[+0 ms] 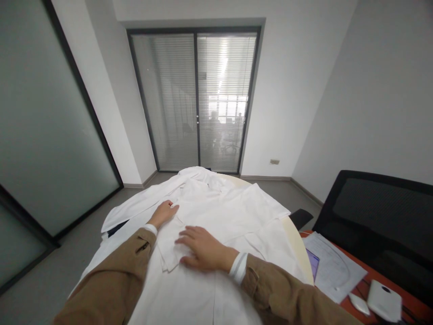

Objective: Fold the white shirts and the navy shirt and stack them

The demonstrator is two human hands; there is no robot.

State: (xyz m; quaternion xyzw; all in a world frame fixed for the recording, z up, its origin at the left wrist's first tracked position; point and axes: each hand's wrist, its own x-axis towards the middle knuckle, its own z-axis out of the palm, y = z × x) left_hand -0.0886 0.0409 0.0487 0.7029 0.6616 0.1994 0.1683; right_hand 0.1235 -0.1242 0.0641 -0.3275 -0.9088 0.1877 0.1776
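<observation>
White cloth coat [219, 212] lying spread beneath us; our left hand [163, 214] resting open upon it, gripping nothing; our right hand [203, 248], fingers splayed, equally open, just beside a folded white flap [168, 248].

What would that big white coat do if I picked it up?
It would probably flop: the white coat lies in soft folds under the left hand and right hand. It looks thin, so it is likely light for its size. It might slide off too, since its edges droop over the rim of the round table.
</observation>
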